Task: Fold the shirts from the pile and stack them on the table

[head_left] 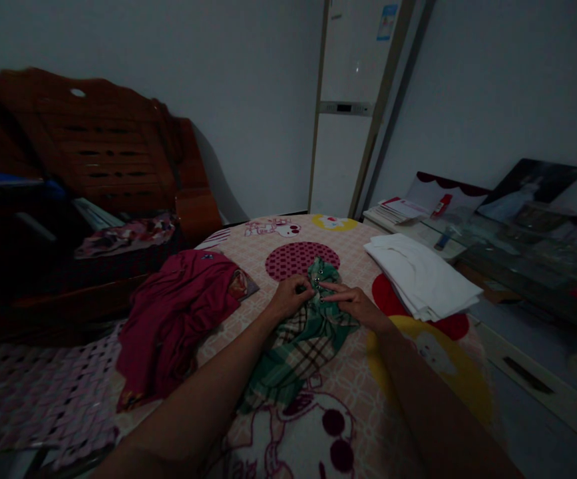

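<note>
A green plaid garment [301, 349] lies bunched on the round table in front of me, with a row of small shiny fasteners [317, 282] near its far end. My left hand [291, 297] is closed, thumb and forefinger pinching the cloth at the left of the fasteners. From the right, my right hand [359, 306] grips the same edge, its forefinger and middle finger stretched across the fasteners and its thumb hidden. The fingertips of both hands nearly meet there.
A crumpled magenta garment [183, 319] lies at the table's left, folded white cloth [422, 274] at its right. The patterned tablecloth [248, 263] covers the table. A wooden bench [113, 146] stands left, a glass-topped cabinet [508, 246] right, a tall white appliance [343, 153] behind.
</note>
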Available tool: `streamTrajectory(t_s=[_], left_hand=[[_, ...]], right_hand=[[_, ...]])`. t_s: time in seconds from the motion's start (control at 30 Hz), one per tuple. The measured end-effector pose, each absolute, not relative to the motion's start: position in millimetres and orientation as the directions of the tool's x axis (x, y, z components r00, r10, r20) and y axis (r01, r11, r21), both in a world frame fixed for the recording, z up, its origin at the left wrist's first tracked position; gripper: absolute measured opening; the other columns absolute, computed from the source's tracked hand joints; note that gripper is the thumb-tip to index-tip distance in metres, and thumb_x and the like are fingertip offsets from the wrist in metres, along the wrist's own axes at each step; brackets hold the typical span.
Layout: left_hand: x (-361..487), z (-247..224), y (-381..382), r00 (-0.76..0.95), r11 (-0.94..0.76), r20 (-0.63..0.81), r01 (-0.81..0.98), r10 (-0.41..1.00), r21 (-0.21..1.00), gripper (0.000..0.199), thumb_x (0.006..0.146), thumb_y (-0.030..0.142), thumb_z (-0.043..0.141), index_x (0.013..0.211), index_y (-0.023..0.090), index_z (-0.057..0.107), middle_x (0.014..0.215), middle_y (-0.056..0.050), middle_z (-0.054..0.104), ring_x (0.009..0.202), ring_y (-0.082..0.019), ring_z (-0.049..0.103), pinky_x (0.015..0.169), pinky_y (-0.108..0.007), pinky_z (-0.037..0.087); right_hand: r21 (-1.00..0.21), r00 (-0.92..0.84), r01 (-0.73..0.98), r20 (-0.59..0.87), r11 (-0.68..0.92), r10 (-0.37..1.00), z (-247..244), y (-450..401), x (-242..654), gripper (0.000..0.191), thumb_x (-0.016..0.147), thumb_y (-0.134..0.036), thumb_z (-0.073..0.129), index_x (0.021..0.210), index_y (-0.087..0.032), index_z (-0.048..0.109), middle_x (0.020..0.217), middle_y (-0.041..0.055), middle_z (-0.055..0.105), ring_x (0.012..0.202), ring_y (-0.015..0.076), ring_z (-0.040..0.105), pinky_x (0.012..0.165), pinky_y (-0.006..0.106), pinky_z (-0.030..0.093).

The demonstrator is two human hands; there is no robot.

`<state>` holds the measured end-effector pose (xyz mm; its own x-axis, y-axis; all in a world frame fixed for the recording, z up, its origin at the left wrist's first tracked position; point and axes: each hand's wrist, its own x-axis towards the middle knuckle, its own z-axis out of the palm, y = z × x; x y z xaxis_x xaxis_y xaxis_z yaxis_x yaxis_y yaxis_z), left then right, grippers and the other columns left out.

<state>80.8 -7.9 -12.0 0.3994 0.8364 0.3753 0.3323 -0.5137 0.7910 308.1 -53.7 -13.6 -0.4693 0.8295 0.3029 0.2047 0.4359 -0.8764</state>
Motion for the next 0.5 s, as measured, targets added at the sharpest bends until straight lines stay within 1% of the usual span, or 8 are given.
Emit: streamTrajectory(t_s=[0.13,0.27,0.4,0.5], left_hand=[[80.2,-13.0,-6.6,0.385,-0.492,0.359,0.341,0.850,0.801,0.011,0.075,0.024,0.062,0.067,0.016,0.063,0.071,0.000,0.063,0.069,-0.013,0.055,0.069,-0.025,0.041],[80.1,-13.2,-6.6,0.350,-0.435,0.318,0.334,0.881,0.836,0.009,0.072,0.019,0.059,0.063,0.016,0.060,0.066,0.002,0.060,0.066,-0.012,0.052,0.065,-0.022,0.039],[80.6,-13.9,-7.1,0.338,-0.406,0.298,0.315,0.893,0.858,0.011,0.071,0.018,0.056,0.060,0.016,0.057,0.061,0.003,0.056,0.062,-0.010,0.050,0.060,-0.021,0.037],[81.0,-13.6,-7.6,0.329,-0.401,0.296,0.323,0.897,0.857,0.010,0.069,0.017,0.056,0.059,0.016,0.056,0.061,0.003,0.055,0.062,-0.010,0.049,0.059,-0.021,0.036]], right_hand=[[-0.900,-0.459,0.176,0.284,0.399,0.842,-12.8,-54.6,308.4,0.035,0.078,-0.020,0.058,0.104,-0.034,0.076,0.139,-0.0029,0.057,0.131,0.0247,0.049,0.112,0.044,0.033],[-0.936,-0.423,0.119,0.255,0.333,0.869,-13.6,-55.6,308.7,0.036,0.075,-0.017,0.057,0.099,-0.033,0.078,0.137,-0.0030,0.059,0.131,0.0247,0.050,0.111,0.042,0.035],[-0.951,-0.349,0.085,0.252,0.298,0.903,-16.8,-55.1,309.5,0.031,0.072,-0.017,0.057,0.090,-0.030,0.079,0.132,-0.0015,0.063,0.128,0.0253,0.052,0.108,0.041,0.038],[-0.958,-0.330,0.082,0.235,0.276,0.914,-17.6,-54.6,310.1,0.028,0.070,-0.017,0.058,0.084,-0.028,0.080,0.130,-0.0003,0.064,0.126,0.0259,0.054,0.107,0.041,0.039]])
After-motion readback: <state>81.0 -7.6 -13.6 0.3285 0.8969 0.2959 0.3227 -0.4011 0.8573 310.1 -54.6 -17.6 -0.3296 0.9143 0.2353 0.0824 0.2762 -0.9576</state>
